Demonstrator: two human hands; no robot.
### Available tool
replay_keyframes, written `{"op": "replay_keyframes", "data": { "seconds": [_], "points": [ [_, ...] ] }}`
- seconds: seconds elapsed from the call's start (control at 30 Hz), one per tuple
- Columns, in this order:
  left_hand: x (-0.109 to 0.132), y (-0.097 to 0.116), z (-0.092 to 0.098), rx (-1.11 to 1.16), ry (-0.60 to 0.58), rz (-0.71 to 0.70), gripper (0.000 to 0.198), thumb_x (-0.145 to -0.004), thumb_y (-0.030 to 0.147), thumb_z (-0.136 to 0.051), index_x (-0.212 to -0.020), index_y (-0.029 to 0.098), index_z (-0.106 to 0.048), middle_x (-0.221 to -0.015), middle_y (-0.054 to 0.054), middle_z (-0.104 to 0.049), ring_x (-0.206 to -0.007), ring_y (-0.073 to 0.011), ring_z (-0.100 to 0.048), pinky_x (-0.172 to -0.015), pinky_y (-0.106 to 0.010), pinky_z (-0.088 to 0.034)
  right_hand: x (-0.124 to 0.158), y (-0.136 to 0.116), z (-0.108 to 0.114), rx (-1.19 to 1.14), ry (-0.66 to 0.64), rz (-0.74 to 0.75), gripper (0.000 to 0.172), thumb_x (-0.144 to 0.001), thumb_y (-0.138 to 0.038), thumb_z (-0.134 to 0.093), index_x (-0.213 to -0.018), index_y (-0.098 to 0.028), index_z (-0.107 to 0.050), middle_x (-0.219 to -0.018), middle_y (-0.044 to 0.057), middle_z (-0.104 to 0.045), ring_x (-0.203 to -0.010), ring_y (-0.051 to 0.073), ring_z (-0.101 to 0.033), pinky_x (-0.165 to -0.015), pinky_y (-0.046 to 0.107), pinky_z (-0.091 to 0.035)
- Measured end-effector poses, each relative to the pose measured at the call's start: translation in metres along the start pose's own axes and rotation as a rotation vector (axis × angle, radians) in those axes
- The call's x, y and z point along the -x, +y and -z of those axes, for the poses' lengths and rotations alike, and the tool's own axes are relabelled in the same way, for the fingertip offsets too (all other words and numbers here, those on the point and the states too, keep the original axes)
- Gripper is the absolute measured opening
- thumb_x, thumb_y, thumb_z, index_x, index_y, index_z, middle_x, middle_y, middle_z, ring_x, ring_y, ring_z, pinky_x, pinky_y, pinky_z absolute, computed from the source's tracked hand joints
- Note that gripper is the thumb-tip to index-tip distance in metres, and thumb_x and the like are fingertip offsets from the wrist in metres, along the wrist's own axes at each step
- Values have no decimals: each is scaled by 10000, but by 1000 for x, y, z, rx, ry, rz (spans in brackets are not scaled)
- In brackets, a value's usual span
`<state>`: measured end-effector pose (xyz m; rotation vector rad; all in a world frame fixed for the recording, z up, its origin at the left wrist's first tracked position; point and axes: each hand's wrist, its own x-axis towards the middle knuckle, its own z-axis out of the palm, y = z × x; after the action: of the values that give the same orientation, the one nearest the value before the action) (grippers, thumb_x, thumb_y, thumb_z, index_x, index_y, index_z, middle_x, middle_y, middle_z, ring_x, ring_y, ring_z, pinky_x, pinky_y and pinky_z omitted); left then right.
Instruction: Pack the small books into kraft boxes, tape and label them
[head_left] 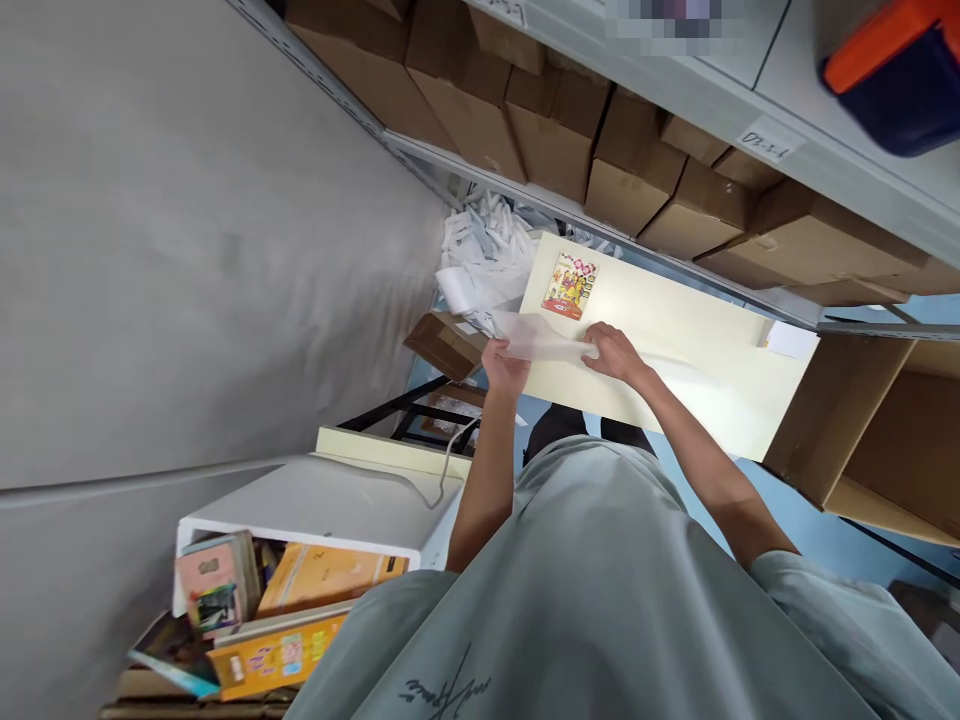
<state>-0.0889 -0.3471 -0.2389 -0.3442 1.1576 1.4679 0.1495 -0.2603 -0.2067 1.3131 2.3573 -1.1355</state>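
Observation:
Both my hands hold a thin translucent plastic bag (541, 338) over the near edge of a cream table (697, 375). My left hand (504, 366) grips the bag's left end with closed fingers. The bag's right end is pinched by my right hand (615, 352), which rests on the tabletop. A small colourful booklet (570, 285) lies flat on the table just beyond the bag, a little apart from both hands.
A heap of white plastic bags (484, 250) lies left of the table. Brown cartons (570, 130) fill the metal shelf behind. An open carton (877, 430) stands at right. A white crate (300, 520) of books sits lower left, beside a grey wall (187, 250).

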Motion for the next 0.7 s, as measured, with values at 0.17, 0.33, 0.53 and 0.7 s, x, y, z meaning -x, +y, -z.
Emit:
{"op": "replay_keyframes", "data": {
  "seconds": [0.17,0.33,0.53,0.7],
  "points": [
    [21,11,10,-142,5,104,199,-750,280,-725,-937,212,-723,-1020,-64,-805,-1062,-253,-774,-855,-336,-634,10,-12,-3,-112,-130,-108,413,-943,-386,-740,-1302,-227,-614,-1191,88,-766,-982,293,-733,-896,385,-555],
    [27,-8,-16,-487,104,42,230,-770,381,-782,-737,206,-637,-709,8,-642,-677,-164,-637,-625,-277,-551,9,1,4,-138,-215,-211,558,-935,-407,-783,-1442,-234,-628,-1318,115,-784,-1138,314,-767,-1029,433,-586],
    [42,-25,-68,-812,54,-358,464,-936,396,-704,-592,230,-440,-567,58,-442,-576,-116,-474,-605,-257,-386,35,-16,22,51,302,-133,774,-981,-416,-670,-1674,-188,-413,-1688,221,-505,-1573,407,-481,-1276,644,-426],
    [53,-19,-107,-920,-36,-415,524,-1027,449,-664,-598,232,-454,-544,48,-475,-557,-128,-463,-638,-298,-374,53,-65,18,247,499,37,890,-983,-551,-654,-1743,-287,-271,-1850,164,-216,-1719,457,-168,-1314,738,-280]
  ]
}}
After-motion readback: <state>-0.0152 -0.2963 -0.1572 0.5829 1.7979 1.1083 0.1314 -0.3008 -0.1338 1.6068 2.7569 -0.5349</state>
